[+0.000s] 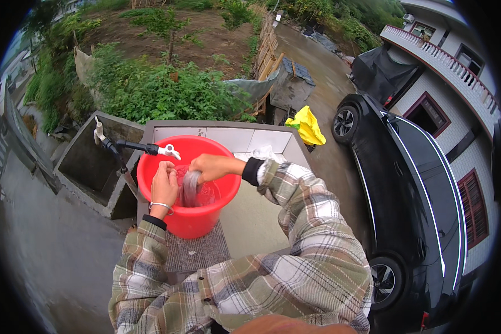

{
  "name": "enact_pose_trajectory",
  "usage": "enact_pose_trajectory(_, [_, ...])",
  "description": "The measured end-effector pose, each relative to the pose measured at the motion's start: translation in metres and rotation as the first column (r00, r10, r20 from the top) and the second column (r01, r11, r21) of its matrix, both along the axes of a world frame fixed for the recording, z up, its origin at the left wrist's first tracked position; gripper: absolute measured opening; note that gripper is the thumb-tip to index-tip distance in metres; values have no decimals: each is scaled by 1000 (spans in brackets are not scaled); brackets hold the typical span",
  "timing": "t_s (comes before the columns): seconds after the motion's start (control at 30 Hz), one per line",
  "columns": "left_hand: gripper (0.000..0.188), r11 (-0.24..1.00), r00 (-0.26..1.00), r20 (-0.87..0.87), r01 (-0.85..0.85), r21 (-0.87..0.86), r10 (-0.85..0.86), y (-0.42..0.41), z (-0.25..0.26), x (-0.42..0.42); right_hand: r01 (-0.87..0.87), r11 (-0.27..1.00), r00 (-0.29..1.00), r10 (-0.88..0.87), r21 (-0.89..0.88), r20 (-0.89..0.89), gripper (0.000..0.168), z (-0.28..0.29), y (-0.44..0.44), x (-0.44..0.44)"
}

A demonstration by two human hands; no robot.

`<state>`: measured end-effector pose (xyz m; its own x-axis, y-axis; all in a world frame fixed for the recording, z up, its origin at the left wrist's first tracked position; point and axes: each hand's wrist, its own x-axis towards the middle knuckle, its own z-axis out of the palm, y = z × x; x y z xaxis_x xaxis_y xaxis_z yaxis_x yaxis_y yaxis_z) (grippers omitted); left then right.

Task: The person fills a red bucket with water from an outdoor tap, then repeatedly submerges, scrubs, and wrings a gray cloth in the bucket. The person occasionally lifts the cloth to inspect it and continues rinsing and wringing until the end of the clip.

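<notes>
A red plastic bucket [200,221] with water in it stands on the ribbed stone part of an outdoor wash basin [259,217]. My right hand [211,168] is closed on a wet greyish cloth [190,188], which hangs down into the water. On the bucket's left side, my left hand [165,185] is over the rim with bent fingers; whether it grips anything is hidden. A white tap [169,151] on a black pipe reaches over the bucket's rim, just above my left hand.
White, crumpled plastic [268,153] lies at the basin's tiled back. A yellow bag [307,125] is beyond its back right corner. Left of the basin is a concrete trough [87,163] with a second tap [99,131]. A black car [401,192] is parked at the right.
</notes>
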<state>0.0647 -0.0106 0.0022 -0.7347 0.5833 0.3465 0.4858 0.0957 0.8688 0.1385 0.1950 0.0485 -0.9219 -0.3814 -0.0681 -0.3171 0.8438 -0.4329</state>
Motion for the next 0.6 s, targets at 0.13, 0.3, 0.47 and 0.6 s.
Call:
enact_pose_trajectory(0.13, [18,999,998,38,41,-23,-40,4,-13,-10,245,939,930,-298,-240,-216,24,82,-9,30])
enact_pose_trajectory(0.3, [26,992,990,76,123,-7,-122,4,-18,-17,271,740,871,-461,-615,-171,13,154,-11,46])
enact_pose_trajectory(0.47, [36,969,935,254,232,83,-246,15,-33,-29,196,523,786,-589,-829,-186,11,209,-25,58])
enact_pose_trajectory(0.6, [46,934,795,492,316,165,-356,3,2,-10,94,331,817,-565,-939,-118,19,209,-17,57])
